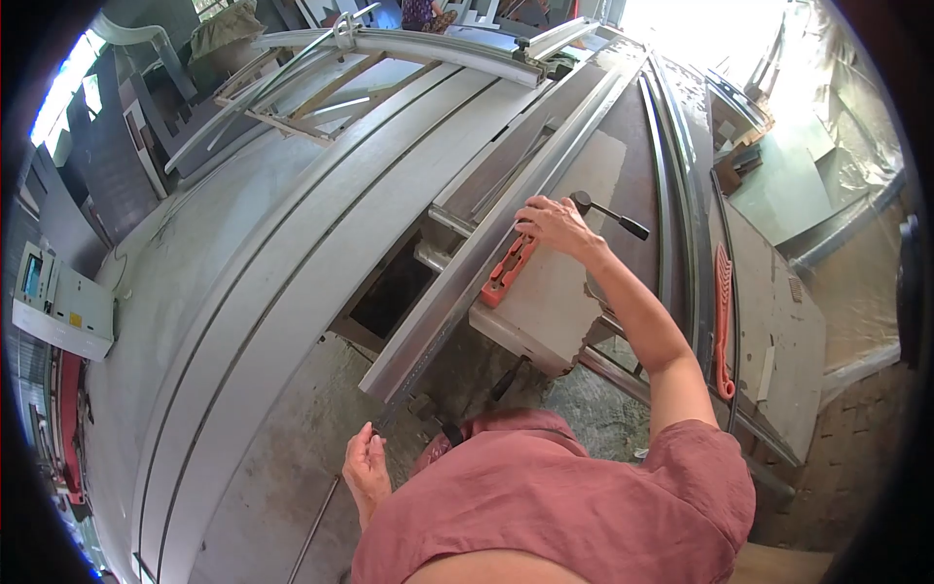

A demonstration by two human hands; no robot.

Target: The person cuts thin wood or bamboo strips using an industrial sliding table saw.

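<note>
My right hand (559, 225) is closed over the upper end of an orange slotted block (509, 273). That block lies on the beige cast base (550, 311), alongside the long metal fence (457, 302). Just beyond the hand a black-handled lever (620, 222) sticks out to the right. Low on the left, my left hand (368, 469) has its fingers pinched together near the fence's near end. Something small and dark shows at its fingertips, too small to name. Below the fence, a black knob (511, 378) is partly in shadow.
A large grey machine table (321, 204) with long slots stretches away on the left, carrying a framed crosscut fence (448, 54). An orange push stick (723, 321) lies on the right side. A control box (68, 302) stands far left. Another person (425, 15) is at the back.
</note>
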